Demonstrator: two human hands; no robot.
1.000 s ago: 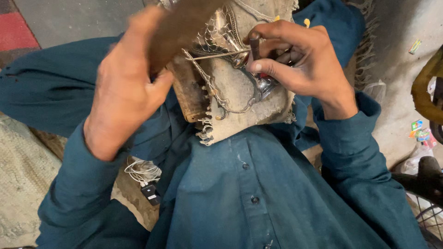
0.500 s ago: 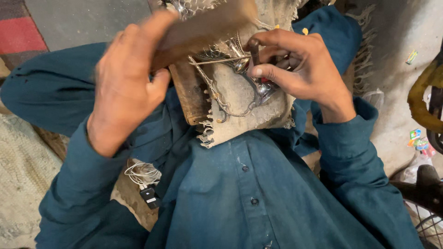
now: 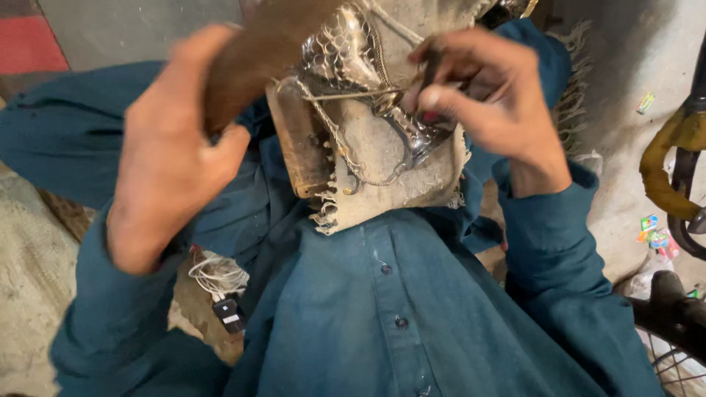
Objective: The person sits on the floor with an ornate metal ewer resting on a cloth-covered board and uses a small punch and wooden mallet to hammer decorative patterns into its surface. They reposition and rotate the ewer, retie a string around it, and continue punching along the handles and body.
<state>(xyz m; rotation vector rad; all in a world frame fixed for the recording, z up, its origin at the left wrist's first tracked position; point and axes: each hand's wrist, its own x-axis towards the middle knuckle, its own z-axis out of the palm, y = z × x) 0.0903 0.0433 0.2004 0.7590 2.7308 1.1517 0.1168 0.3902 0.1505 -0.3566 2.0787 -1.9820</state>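
- A seated person in a teal shirt (image 3: 412, 316) works with both hands raised close to the chest, seen from a head-worn camera looking down.
- The left hand (image 3: 173, 158) is clenched around a brown wooden handle (image 3: 261, 51); its striking end runs out of view at the top, so what kind of tool it is cannot be told.
- The right hand (image 3: 489, 95) pinches a thin dark metal punch (image 3: 429, 65) between fingertips and thumb, its tip set against a shiny embossed metal piece (image 3: 346, 51).
- That metal piece lies on a frayed, cloth-covered wooden block (image 3: 375, 173) propped against the shirt front, with thin wire (image 3: 353, 94) stretched across it.
- A coil of white cable (image 3: 217, 276) with a dark plug rests by the lap; a yellow-wrapped bar (image 3: 673, 158) stands at far right.
- Judged risk: a blow that misses the slim punch would land on the pinching fingers, which sit just beside it; and with the block only leaning on the body, a knock could shift it and mar the soft relief.
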